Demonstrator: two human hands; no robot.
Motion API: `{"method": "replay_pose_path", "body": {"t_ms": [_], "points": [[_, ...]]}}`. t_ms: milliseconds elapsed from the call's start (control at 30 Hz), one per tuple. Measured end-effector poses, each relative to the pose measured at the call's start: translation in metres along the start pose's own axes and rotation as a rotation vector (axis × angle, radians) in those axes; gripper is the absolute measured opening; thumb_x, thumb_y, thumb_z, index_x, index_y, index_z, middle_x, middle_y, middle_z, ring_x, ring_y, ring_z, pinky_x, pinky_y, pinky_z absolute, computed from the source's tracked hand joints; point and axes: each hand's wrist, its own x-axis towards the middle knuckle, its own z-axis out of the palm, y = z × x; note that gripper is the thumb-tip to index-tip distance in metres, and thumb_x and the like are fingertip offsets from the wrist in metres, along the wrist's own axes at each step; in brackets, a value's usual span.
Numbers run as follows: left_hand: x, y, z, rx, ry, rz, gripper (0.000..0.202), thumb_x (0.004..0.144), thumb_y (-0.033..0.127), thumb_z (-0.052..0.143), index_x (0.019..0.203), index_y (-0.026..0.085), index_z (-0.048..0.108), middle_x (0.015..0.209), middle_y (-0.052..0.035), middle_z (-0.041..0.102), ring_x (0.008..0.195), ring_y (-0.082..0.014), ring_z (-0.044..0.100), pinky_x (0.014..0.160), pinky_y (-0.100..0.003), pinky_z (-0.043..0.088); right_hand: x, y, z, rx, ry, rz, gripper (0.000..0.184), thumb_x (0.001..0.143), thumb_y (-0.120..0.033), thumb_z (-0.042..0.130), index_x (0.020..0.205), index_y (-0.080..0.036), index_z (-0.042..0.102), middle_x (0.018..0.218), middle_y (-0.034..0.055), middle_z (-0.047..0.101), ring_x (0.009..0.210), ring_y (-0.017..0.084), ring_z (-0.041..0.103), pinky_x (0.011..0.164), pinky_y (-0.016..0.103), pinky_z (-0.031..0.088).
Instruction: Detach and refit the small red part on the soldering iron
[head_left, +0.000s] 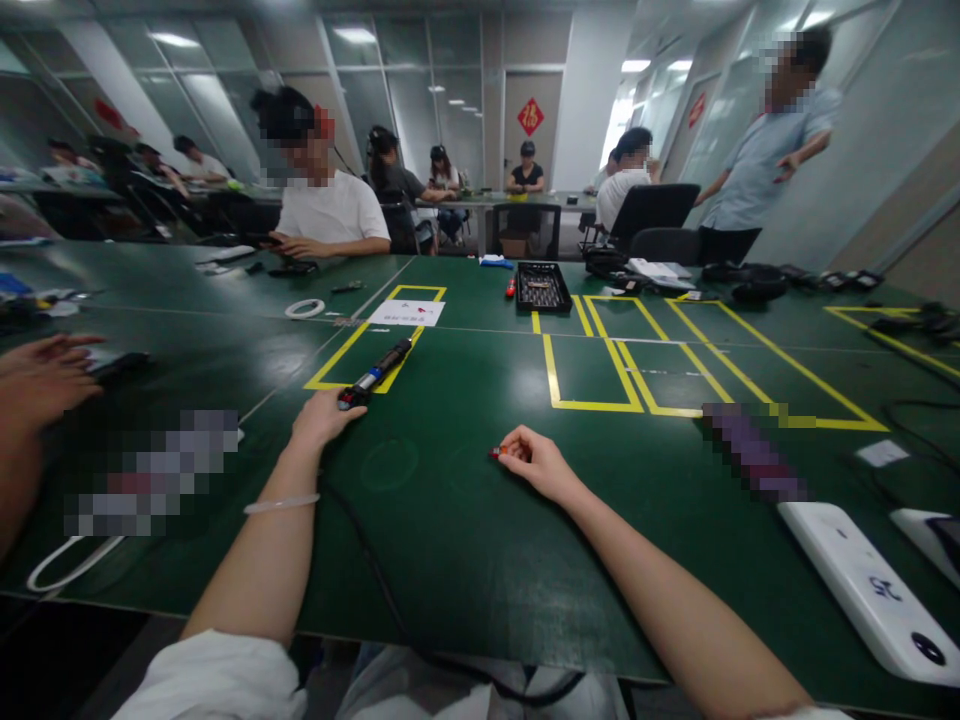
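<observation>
One sign is legible
A red diamond sign (530, 116) on the far door (517, 150) bears 福; the print on the white paper (406, 312) is too small to read.

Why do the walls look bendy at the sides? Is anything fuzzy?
Head view: the wide lens bends the edges and stretches the white device; ceiling lights put glare on the green table; the left hand on the screwdriver and right hand pinching a red part look sharp.

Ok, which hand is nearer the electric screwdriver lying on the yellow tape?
Left. The left hand grips the near end of the electric screwdriver; the right hand sits apart, off to its right, pinching a small red piece.
</observation>
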Motion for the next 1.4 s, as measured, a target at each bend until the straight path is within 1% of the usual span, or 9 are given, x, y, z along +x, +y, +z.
{"method": "replay_pose_path", "body": {"t_ms": [67,133,400,667,800,900,1133,1267,1400], "points": [[0.0,-0.004,-0.001,0.007,0.003,-0.022,0.058,0.081,0.052,0.058,0.123,0.014,0.057,0.116,-0.0197,0.064,0.104,-0.0347,0.061,0.081,-0.04,0.048,0.0,0.001,0.001,-0.006,0.0,-0.007,0.019,0.08,-0.032,0.064,0.089,-0.017,0.057,0.068,-0.0036,0.053,0.059,0.01,0.047,0.056,0.021,0.039],[-0.001,0.001,-0.002,0.015,0.017,-0.031,0.057,0.079,0.053,0.059,0.123,0.016,0.059,0.115,-0.0169,0.066,0.103,-0.0328,0.062,0.08,-0.036,0.048,0.001,0.001,0.002,-0.018,0.0,-0.01,0.018,0.081,-0.031,0.063,0.089,-0.017,0.057,0.068,-0.0036,0.053,0.059,0.01,0.048,0.056,0.021,0.039],[-0.021,0.054,0.005,0.094,0.046,0.066,0.053,0.081,0.05,0.056,0.122,0.017,0.059,0.113,-0.0152,0.065,0.099,-0.0302,0.063,0.076,-0.033,0.048,0.0,-0.001,0.002,-0.057,-0.002,-0.027,0.016,0.082,-0.029,0.063,0.089,-0.016,0.058,0.068,-0.0038,0.053,0.059,0.01,0.047,0.056,0.021,0.038],[-0.059,0.123,0.027,0.086,0.047,0.346,0.054,0.085,0.048,0.054,0.129,0.017,0.051,0.112,-0.0116,0.06,0.099,-0.0251,0.061,0.081,-0.031,0.046,0.002,0.0,0.004,-0.174,0.041,-0.058,0.013,0.081,-0.024,0.064,0.09,-0.017,0.058,0.07,-0.0031,0.055,0.058,0.01,0.047,0.055,0.02,0.038],[-0.082,0.155,0.037,0.083,0.057,0.492,0.054,0.088,0.044,0.053,0.134,0.018,0.046,0.114,-0.0116,0.059,0.101,-0.0246,0.059,0.082,-0.032,0.046,0.001,-0.002,0.003,-0.169,0.061,-0.121,0.013,0.083,-0.023,0.061,0.094,-0.018,0.056,0.073,-0.0026,0.055,0.061,0.01,0.049,0.057,0.021,0.039],[-0.096,0.171,0.041,0.062,0.046,0.577,0.054,0.088,0.042,0.052,0.136,0.019,0.044,0.115,-0.0117,0.058,0.1,-0.0244,0.059,0.083,-0.033,0.046,0.002,0.0,0.003,-0.23,0.087,-0.188,0.008,0.084,-0.021,0.06,0.09,-0.019,0.056,0.076,-0.0018,0.054,0.063,0.011,0.05,0.06,0.022,0.04],[-0.113,0.185,0.042,-0.015,-0.03,0.744,0.055,0.088,0.036,0.054,0.139,0.019,0.04,0.124,-0.0112,0.055,0.109,-0.0242,0.055,0.091,-0.035,0.045,-0.001,0.004,0.006,-0.499,0.058,-0.264,0.005,0.086,-0.018,0.059,0.086,-0.02,0.054,0.086,0.001,0.055,0.073,0.014,0.052,0.066,0.023,0.041],[-0.116,0.184,0.04,-0.042,-0.044,0.764,0.055,0.089,0.035,0.053,0.14,0.019,0.038,0.13,-0.0117,0.052,0.115,-0.0242,0.054,0.095,-0.036,0.044,-0.003,0.0,0.005,-0.662,0.035,-0.271,0.005,0.087,-0.02,0.061,0.085,-0.02,0.056,0.093,0.0034,0.057,0.085,0.017,0.055,0.071,0.025,0.043],[-0.117,0.183,0.041,-0.059,-0.033,0.778,0.058,0.087,0.036,0.056,0.14,0.02,0.036,0.143,-0.011,0.044,0.122,-0.0246,0.049,0.099,-0.037,0.043,-0.003,-0.001,0.003,-0.68,0.003,-0.281,0.007,0.085,-0.017,0.063,0.084,-0.02,0.056,0.093,0.0038,0.058,0.087,0.018,0.056,0.075,0.026,0.045]]}}
